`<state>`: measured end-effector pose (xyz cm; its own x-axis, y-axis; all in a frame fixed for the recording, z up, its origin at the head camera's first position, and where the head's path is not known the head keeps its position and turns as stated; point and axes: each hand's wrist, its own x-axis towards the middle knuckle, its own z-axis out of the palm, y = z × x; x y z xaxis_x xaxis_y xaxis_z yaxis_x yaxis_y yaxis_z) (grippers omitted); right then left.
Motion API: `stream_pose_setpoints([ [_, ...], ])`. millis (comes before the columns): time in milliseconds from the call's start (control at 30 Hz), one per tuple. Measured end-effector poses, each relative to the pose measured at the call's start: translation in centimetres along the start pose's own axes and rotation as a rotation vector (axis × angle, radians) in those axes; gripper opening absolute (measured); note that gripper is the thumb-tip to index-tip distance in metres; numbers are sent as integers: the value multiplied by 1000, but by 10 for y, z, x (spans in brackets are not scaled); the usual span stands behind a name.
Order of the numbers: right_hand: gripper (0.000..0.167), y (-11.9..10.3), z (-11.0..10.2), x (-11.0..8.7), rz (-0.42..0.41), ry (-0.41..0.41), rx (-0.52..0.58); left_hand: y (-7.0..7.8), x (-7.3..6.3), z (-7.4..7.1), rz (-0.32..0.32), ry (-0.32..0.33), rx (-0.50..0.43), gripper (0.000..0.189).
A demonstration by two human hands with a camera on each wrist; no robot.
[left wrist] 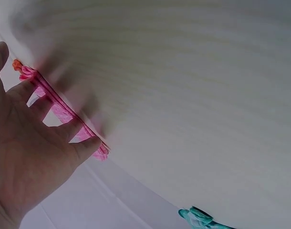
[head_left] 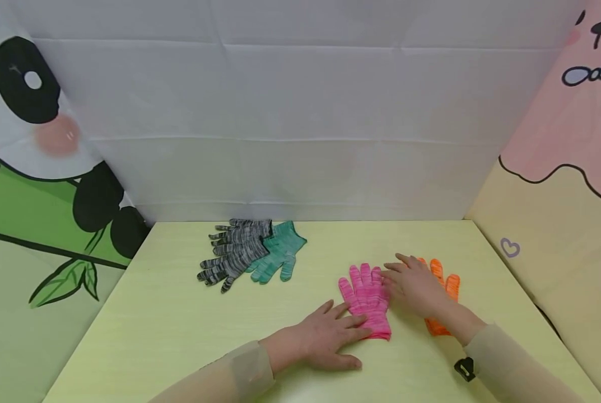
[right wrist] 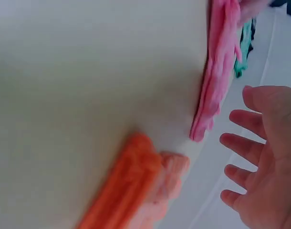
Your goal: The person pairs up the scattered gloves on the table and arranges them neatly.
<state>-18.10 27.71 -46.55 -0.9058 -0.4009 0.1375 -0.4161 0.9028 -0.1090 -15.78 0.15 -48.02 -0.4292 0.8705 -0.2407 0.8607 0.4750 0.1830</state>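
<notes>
A pink knitted glove (head_left: 368, 299) lies flat on the table with its fingers pointing away from me. My left hand (head_left: 327, 338) has its fingers spread and touches the glove's left side and cuff; in the left wrist view those fingers (left wrist: 69, 129) reach the pink edge (left wrist: 64, 107). To the right, my right hand (head_left: 416, 285) hovers between the pink glove and an orange glove (head_left: 451, 288), partly covering the orange one. In the right wrist view this hand (right wrist: 269, 157) has loosely extended fingers and holds nothing.
Farther back on the left, two grey-black marled gloves (head_left: 240, 257) overlap a teal glove (head_left: 285, 252). A pale yellow table (head_left: 179, 336) carries everything. A white cloth wall (head_left: 300, 123) stands behind it, with printed cartoon panels on both sides.
</notes>
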Motion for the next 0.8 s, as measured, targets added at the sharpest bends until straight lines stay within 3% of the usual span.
stream_pose_setpoints([
  [133, 46, -12, 7, -34, -40, -7, -31, 0, 1, 1, 2, 7, 4, 70],
  [300, 50, -26, 15, -59, -9, -7, 13, -1, 2, 1, 6, 20, 8, 69],
  [567, 48, -41, 19, -66, 39, -21, 105, -2, 3, 1, 11, 15, -2, 70],
  [800, 43, -44, 23, -62, 86, -7, 111, -8, 6, -8, 18, 22, -52, 63],
])
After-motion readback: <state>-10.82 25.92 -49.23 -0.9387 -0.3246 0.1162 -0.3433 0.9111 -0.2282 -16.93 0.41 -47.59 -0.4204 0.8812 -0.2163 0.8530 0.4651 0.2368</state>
